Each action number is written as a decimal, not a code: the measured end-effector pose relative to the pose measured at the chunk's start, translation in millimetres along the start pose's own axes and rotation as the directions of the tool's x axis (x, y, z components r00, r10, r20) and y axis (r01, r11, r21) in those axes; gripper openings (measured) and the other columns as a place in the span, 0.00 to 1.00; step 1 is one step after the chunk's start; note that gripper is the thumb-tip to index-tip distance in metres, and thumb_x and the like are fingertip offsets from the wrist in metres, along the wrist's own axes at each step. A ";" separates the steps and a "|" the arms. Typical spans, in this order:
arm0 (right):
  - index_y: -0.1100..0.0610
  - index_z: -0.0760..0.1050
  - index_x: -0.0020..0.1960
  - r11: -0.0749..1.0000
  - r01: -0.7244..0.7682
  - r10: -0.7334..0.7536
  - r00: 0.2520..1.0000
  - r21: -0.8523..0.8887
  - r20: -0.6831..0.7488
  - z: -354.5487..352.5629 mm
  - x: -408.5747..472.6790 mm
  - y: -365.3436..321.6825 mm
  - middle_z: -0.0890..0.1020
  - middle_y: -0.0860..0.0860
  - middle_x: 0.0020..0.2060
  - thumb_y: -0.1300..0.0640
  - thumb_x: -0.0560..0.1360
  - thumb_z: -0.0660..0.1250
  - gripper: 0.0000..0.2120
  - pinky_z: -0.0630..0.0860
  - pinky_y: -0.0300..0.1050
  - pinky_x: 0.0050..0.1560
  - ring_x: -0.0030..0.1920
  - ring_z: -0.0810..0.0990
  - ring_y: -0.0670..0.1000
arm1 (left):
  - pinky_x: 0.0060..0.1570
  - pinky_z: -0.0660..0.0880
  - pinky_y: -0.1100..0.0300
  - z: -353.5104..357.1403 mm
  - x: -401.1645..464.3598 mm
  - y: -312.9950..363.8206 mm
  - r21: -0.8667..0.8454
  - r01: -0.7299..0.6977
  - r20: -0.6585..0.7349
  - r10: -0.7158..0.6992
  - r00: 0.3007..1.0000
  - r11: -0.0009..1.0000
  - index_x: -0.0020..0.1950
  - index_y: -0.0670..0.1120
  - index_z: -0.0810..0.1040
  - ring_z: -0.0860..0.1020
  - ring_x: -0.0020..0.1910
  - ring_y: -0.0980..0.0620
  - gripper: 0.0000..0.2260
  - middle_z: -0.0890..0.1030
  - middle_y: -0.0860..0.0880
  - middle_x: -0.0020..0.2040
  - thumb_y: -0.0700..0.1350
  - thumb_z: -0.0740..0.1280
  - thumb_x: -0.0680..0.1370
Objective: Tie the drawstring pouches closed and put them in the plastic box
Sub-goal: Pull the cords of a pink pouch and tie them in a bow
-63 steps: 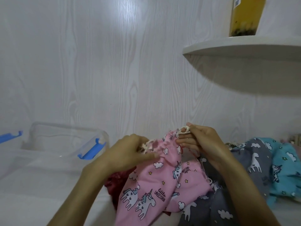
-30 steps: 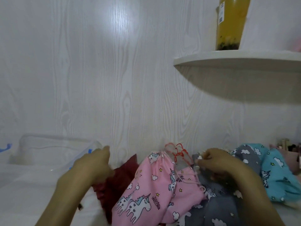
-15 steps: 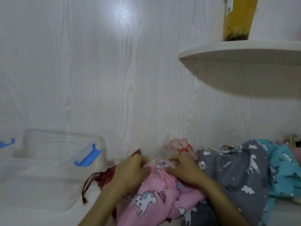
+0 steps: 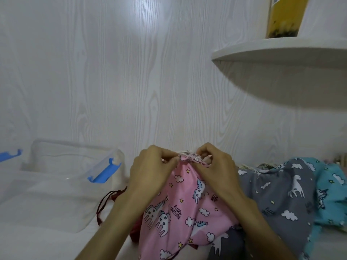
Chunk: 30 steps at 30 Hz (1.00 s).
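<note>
The clear plastic box with blue clips (image 4: pixel 62 177) sits open at the table's left edge, with no lid in the way. Bare white table (image 4: pixel 37 241) lies in front of it. A dark red pouch with a string (image 4: pixel 112 201) lies beside the box. A white shelf (image 4: pixel 277 51) sticks out above the right side.
</note>
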State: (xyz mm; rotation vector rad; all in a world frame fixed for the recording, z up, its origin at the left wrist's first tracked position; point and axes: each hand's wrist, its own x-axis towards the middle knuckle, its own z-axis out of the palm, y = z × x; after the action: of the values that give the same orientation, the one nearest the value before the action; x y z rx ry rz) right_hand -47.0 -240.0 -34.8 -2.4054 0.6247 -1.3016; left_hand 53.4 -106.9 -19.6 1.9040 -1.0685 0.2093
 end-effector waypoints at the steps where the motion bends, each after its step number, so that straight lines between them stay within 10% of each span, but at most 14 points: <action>1: 0.46 0.73 0.41 1.000 0.007 -0.007 1.000 0.006 0.006 0.1 -0.5 -1.3 0.77 0.42 0.31 0.52 0.70 0.72 0.08 0.72 0.41 0.32 0.34 0.75 0.42 | 0.46 0.78 0.54 3.6 0.2 -1.9 0.008 0.007 -0.009 -0.007 1.000 1.000 0.46 0.55 0.84 0.82 0.42 0.56 0.10 0.85 0.56 0.41 0.54 0.63 0.77; 6: 0.46 0.72 0.40 0.998 0.053 -0.053 0.998 0.020 0.031 0.5 -1.5 -7.9 0.77 0.43 0.32 0.52 0.70 0.72 0.08 0.70 0.40 0.31 0.32 0.74 0.42 | 0.44 0.73 0.56 13.4 4.7 -5.6 -0.121 0.080 0.062 -0.073 0.995 0.989 0.38 0.46 0.78 0.78 0.37 0.53 0.24 0.81 0.54 0.34 0.59 0.53 0.80; 13: 0.48 0.73 0.43 0.995 0.029 -0.009 0.975 -0.090 0.222 -0.8 -5.2 -20.4 0.79 0.47 0.36 0.47 0.67 0.73 0.11 0.70 0.44 0.34 0.36 0.76 0.45 | 0.47 0.77 0.67 14.4 1.6 -1.5 -0.686 0.250 0.129 -0.223 0.966 0.683 0.50 0.50 0.85 0.82 0.47 0.57 0.08 0.85 0.53 0.43 0.48 0.67 0.76; 17: 0.56 0.79 0.44 0.979 -0.106 0.012 0.880 0.172 0.474 -11.9 1.0 -14.0 0.78 0.49 0.33 0.40 0.69 0.70 0.18 0.70 0.46 0.38 0.33 0.74 0.47 | 0.21 0.67 0.73 9.9 1.3 2.4 -0.772 0.390 0.299 -0.254 0.920 0.503 0.53 0.45 0.83 0.76 0.26 0.62 0.10 0.84 0.48 0.42 0.45 0.64 0.79; 22: 0.54 0.82 0.52 0.886 -0.317 -0.015 0.710 0.339 0.704 -31.5 3.7 -4.6 0.86 0.51 0.45 0.54 0.74 0.68 0.09 0.78 0.43 0.51 0.46 0.83 0.49 | 0.23 0.70 0.73 2.7 4.1 -1.8 -0.762 0.352 0.252 -0.251 0.934 0.544 0.51 0.44 0.83 0.77 0.29 0.61 0.08 0.85 0.50 0.46 0.44 0.66 0.77; 26: 0.55 0.85 0.41 0.994 -0.105 0.091 0.880 0.005 0.467 -21.8 3.6 3.5 0.83 0.46 0.29 0.55 0.70 0.74 0.04 0.75 0.36 0.37 0.30 0.76 0.39 | 0.40 0.78 0.68 4.6 5.3 -15.0 -0.482 0.184 0.045 -0.186 0.982 0.857 0.44 0.46 0.85 0.78 0.32 0.65 0.08 0.85 0.52 0.42 0.49 0.69 0.75; 30: 0.51 0.82 0.34 0.995 -0.080 0.053 0.916 0.052 0.397 -17.5 1.4 -1.8 0.83 0.46 0.30 0.51 0.67 0.75 0.06 0.76 0.37 0.35 0.32 0.80 0.42 | 0.25 0.71 0.72 5.2 6.0 -7.5 -0.733 0.331 0.252 -0.214 0.944 0.594 0.53 0.43 0.79 0.80 0.30 0.61 0.10 0.85 0.49 0.49 0.45 0.60 0.81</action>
State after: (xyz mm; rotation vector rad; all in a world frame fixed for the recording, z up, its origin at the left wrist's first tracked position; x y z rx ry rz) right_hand -60.7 -240.6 -23.7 -2.4650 0.5289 -0.7573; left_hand 61.3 -113.0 -24.1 1.2536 -0.7413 -0.5115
